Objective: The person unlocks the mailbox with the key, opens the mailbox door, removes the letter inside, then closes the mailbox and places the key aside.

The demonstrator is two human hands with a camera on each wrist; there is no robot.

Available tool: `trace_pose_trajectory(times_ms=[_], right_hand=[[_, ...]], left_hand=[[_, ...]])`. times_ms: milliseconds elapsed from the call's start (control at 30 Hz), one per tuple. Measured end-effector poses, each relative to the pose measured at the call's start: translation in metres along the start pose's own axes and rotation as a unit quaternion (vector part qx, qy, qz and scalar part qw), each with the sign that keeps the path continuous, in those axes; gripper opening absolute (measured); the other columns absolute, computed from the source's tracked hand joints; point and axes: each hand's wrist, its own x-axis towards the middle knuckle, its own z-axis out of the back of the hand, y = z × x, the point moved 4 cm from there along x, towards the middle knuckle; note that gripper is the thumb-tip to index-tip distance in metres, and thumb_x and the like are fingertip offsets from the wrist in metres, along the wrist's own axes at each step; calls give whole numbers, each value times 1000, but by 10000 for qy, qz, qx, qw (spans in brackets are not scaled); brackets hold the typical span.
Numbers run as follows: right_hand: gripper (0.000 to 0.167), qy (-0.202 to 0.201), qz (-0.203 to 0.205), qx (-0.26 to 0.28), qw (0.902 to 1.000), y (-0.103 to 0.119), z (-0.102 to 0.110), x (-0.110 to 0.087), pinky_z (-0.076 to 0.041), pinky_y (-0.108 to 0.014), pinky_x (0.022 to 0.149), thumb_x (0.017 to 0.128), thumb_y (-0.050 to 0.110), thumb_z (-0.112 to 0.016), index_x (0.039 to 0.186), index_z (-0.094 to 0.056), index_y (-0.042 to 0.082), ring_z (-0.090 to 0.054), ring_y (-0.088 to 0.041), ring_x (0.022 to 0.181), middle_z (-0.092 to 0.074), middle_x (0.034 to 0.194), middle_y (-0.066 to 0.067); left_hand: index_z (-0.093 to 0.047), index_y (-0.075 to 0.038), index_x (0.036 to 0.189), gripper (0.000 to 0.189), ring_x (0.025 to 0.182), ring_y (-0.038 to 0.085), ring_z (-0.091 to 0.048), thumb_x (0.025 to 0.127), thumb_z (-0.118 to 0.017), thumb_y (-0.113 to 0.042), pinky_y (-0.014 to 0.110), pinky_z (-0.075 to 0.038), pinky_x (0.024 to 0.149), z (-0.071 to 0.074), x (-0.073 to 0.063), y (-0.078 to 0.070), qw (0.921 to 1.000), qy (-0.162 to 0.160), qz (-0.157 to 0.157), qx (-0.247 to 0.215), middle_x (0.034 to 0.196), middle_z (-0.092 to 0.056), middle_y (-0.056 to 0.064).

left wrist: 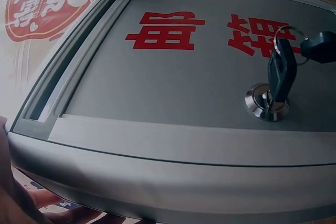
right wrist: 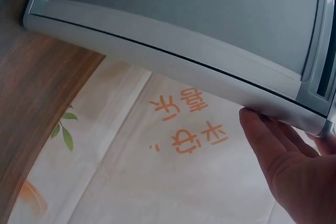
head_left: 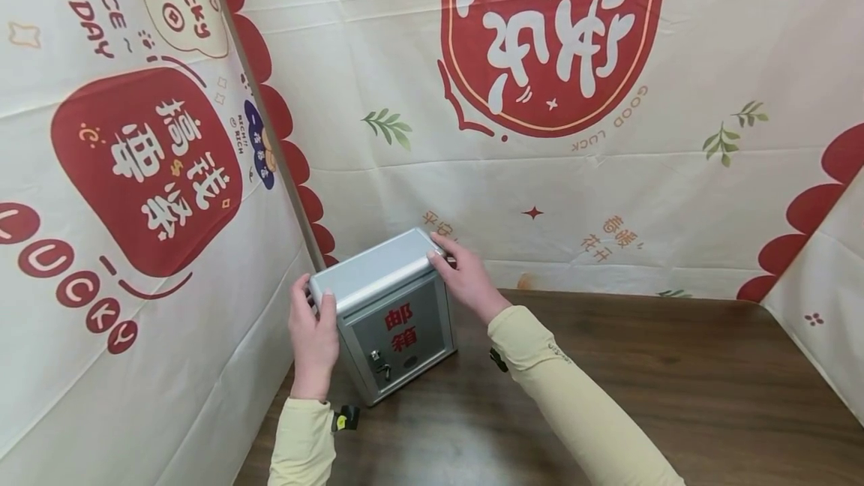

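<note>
A silver metal mailbox (head_left: 394, 336) with red characters on its front stands upright on the brown table, its top turned toward the head camera. My left hand (head_left: 314, 343) grips its upper left corner, thumb at the front edge and fingers round the side. At the upper right corner, my right hand (head_left: 472, 280) holds the other end, as the right wrist view also shows with the right hand's fingers (right wrist: 268, 135) along the side wall. Keys (left wrist: 282, 72) on a ring hang from the round lock (left wrist: 257, 103) in the front door. Beside the characters runs a long slot (left wrist: 79, 51).
Printed cloth walls enclose the table, with the left cloth (head_left: 263, 336) close beside the mailbox and the back cloth (head_left: 378, 201) just behind it. Wooden tabletop (head_left: 607, 381) extends to the right and front. Dark straps with small devices sit on both wrists.
</note>
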Motion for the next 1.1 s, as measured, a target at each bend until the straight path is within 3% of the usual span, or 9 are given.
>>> trace_pose_trajectory(times_ms=[367,600,1100], right_hand=[[48,80,55,-68,9999,-1,2,-1,-45,-45,93,99,31,-51,145,-43,18,-51,-31,121,-41,145,-12],[49,66,-35,105,9999,-5,10,-9,-46,-45,92,98,33,-52,144,-44,19,-51,-29,119,-42,145,-9],[56,-593,-154,-367,9974,-27,77,-58,-49,-47,85,94,50,-50,143,-44,25,-54,-29,111,-49,138,-7]], left_hand=[[-40,-13,138,48,116,32,-49,95,-52,-30,51,-44,93,0,-1,-1,9993,-198,-124,292,135,-47,11],[-44,-12,137,46,109,31,-54,94,-53,-24,50,-46,90,-5,-3,-3,9986,-293,-295,315,129,-53,14],[-48,-9,135,45,105,25,-55,92,-56,-18,46,-49,85,-63,-12,-25,9966,533,-515,-347,125,-55,12]])
